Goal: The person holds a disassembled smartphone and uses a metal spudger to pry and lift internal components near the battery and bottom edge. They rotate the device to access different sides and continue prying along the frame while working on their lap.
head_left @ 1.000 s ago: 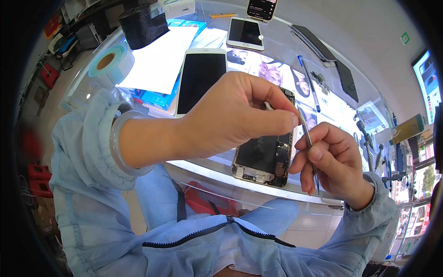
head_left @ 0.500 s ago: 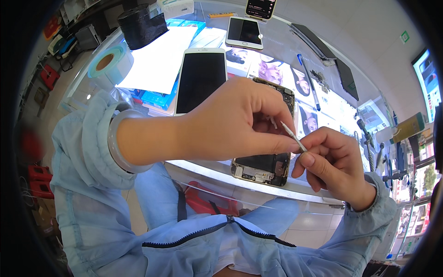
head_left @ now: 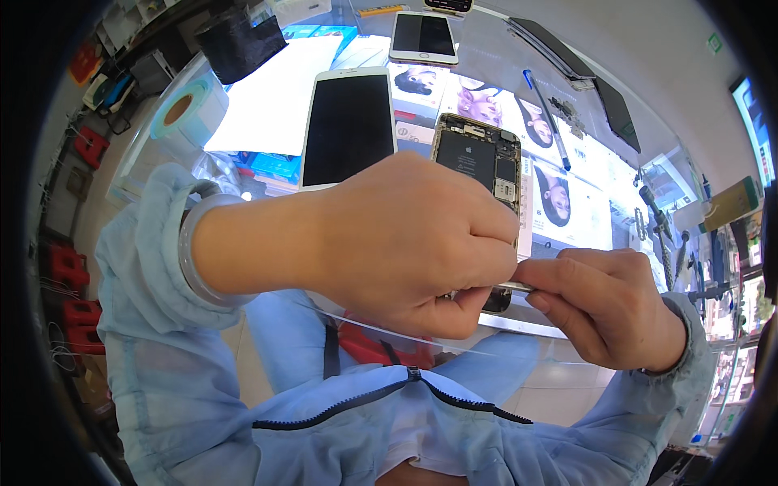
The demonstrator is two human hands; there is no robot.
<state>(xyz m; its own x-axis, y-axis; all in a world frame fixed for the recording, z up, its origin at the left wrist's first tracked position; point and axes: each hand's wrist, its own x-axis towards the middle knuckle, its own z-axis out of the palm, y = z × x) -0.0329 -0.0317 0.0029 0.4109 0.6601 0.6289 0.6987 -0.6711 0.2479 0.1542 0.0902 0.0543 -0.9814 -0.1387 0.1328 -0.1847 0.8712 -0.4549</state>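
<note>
My left hand (head_left: pixel 413 243) is closed in a fist over the lower part of an opened phone (head_left: pixel 466 155), whose battery and circuit board are exposed. Between my hands runs a thin silvery metal tool (head_left: pixel 516 286). Its one end goes into the left fist, where the fingers hide it. The thumb and forefinger of my right hand (head_left: pixel 608 304) pinch the other end, just right of the phone. A white-framed phone screen (head_left: pixel 348 125) lies dark beside the opened phone, partly behind my left wrist.
Farther back lie a white phone (head_left: pixel 423 36), a blue pen (head_left: pixel 548 120), small loose metal parts (head_left: pixel 567 113) and dark phone panels (head_left: pixel 559 57). At left stand a label roll (head_left: pixel 174 112) and a black roll (head_left: pixel 237 47). Stand arms and cables (head_left: pixel 660 215) rise at right.
My left fist has turned and come lower, uncovering the opened phone's upper half. The metal tool has swung from slanting to nearly level, and my right hand has moved slightly right.
</note>
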